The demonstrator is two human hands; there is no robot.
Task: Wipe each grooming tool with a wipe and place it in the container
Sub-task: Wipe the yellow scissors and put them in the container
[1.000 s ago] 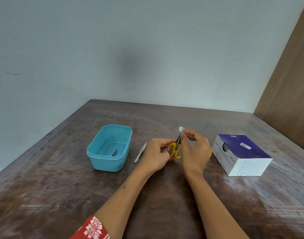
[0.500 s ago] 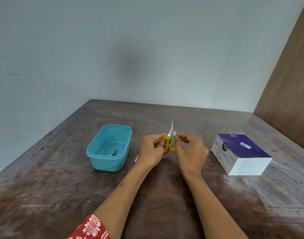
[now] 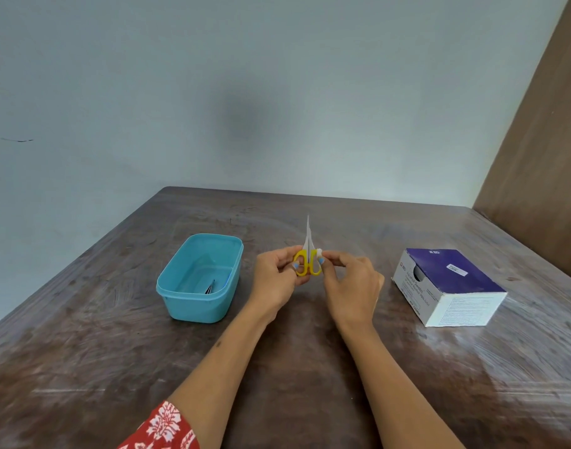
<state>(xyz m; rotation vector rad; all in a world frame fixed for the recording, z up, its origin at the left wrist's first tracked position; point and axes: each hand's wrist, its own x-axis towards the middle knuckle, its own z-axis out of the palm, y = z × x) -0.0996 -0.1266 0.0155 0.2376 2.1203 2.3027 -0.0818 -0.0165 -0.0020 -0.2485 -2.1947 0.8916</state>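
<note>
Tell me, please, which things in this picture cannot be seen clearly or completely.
- Head view: the dark tool in the blue container is too small to identify.
- The wipe is mostly hidden by the right hand.
- The box print is too small to read.
- The scissors handles are partly covered by the left hand.

— Count by the tub [image 3: 200,280]?
— One scissors [image 3: 307,259], one wipe [image 3: 319,253], two hands [image 3: 274,280] right of it; one box [image 3: 446,286] farther right; one tool [image 3: 209,287] inside.
</note>
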